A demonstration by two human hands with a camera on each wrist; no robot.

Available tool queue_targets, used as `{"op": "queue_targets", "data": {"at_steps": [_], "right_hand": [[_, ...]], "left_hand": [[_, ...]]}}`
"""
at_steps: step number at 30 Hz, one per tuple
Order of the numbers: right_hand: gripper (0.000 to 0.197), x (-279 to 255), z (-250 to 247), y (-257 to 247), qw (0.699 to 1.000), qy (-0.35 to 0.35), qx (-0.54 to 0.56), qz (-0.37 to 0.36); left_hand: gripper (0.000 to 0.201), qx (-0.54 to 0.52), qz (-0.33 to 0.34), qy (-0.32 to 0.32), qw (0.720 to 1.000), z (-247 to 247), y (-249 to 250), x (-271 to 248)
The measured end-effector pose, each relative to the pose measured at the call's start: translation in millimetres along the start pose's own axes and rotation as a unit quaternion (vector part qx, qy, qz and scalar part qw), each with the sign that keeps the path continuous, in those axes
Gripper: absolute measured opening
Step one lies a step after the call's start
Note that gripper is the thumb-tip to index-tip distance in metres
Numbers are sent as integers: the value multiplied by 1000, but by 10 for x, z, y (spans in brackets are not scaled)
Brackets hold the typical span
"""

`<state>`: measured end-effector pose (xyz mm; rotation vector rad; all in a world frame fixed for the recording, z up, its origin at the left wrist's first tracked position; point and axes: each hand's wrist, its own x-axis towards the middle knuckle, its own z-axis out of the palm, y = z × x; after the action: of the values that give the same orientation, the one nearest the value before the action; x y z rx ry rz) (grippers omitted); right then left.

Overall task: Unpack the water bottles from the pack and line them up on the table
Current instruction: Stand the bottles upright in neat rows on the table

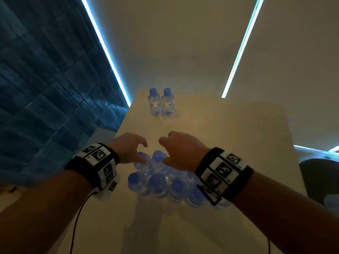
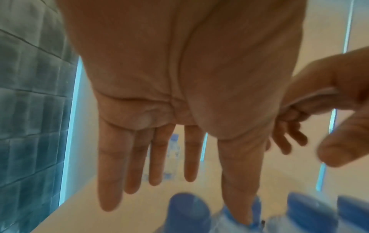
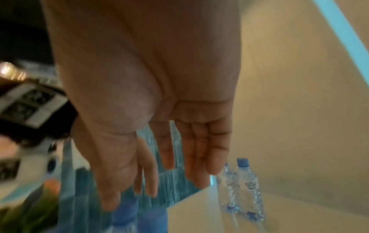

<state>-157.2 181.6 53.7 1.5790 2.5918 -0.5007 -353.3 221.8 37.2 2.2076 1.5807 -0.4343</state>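
A shrink-wrapped pack of clear water bottles with blue caps [image 1: 161,182] stands on the beige table [image 1: 229,143] near me. Two bottles [image 1: 161,101] stand side by side at the table's far end, also seen as the two bottles [image 3: 241,187] in the right wrist view. My left hand [image 1: 132,147] hovers over the pack's far-left bottles with fingers spread and nearly straight [image 2: 159,157]; its thumb reaches down among the caps [image 2: 187,209]. My right hand [image 1: 179,149] hovers over the far-right bottles, fingers loosely extended [image 3: 169,157], holding nothing.
A blue tiled wall [image 1: 45,88] runs along the left of the table. Light strips [image 1: 104,46] glow on both sides. A dark rounded object [image 1: 319,176] sits off the table's right edge. Bare tabletop lies between the pack and the two far bottles.
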Motion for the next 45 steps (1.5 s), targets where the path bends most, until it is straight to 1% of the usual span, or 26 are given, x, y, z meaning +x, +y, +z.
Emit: {"op": "queue_targets", "data": {"at_steps": [2, 5, 7, 8, 9, 10, 11, 12, 14, 16, 18, 20, 23, 26, 28, 30, 33, 36, 40, 43, 45], "right_hand": [[42, 275, 84, -159, 998, -39, -34, -21], [31, 618, 209, -259, 994, -106, -22, -11], [24, 777, 305, -263, 988, -154, 2, -1], [19, 844, 338, -244, 988, -155, 11, 4], [11, 900, 356, -210, 989, -146, 9, 9], [12, 952, 369, -162, 990, -138, 6, 14], [23, 997, 359, -98, 991, -134, 3, 20], [27, 1033, 322, -22, 992, -125, 5, 28], [16, 1102, 219, 177, 994, -99, 7, 56], [15, 1165, 93, 436, 994, -67, 16, 85], [15, 1213, -55, 715, 994, -37, 5, 106], [16, 1274, -179, 1006, 992, -2, -4, 129], [20, 1421, -242, 1406, 986, 44, -13, 162], [21, 1595, -197, 1709, 979, 64, -5, 193], [19, 1674, -121, 1852, 974, 84, 20, 208], [18, 1742, -59, 1960, 970, 106, 37, 216], [17, 1808, -34, 2068, 965, 133, 59, 217], [14, 1868, 3, 2133, 965, 143, 58, 214], [10, 1913, 85, 2167, 959, 179, 61, 212], [16, 1921, 121, 2176, 959, 179, 54, 213], [24, 1870, 136, 2157, 958, 173, 67, 219]], "left_hand": [[45, 5, 33, -21, 999, 84, -99, 77], [26, 14, 85, -43, 995, 116, -213, 237], [27, 29, 119, -53, 991, 148, -297, 359], [26, 37, 132, -53, 989, 143, -336, 422], [23, 51, 143, -55, 987, 121, -365, 488], [20, 65, 155, -53, 984, 86, -387, 552], [18, 78, 170, -46, 981, 39, -404, 622], [19, 88, 183, -38, 978, -31, -416, 695], [19, 98, 190, -28, 976, -213, -404, 867], [16, 99, 200, 5, 975, -400, -353, 1084], [18, 96, 211, 30, 972, -574, -219, 1312], [17, 110, 209, 39, 971, -670, -63, 1590], [14, 97, 196, 78, 973, -719, 170, 1994], [23, 70, 184, 97, 976, -665, 346, 2335], [24, 30, 164, 130, 977, -607, 400, 2501], [15, 4, 145, 165, 976, -564, 439, 2635], [16, 4, 151, 222, 963, -544, 501, 2763], [14, 25, 159, 260, 952, -520, 538, 2836], [9, 35, 158, 265, 951, -436, 533, 2902], [7, 36, 162, 271, 948, -420, 518, 2915], [9, 28, 164, 274, 947, -414, 509, 2881]]}}
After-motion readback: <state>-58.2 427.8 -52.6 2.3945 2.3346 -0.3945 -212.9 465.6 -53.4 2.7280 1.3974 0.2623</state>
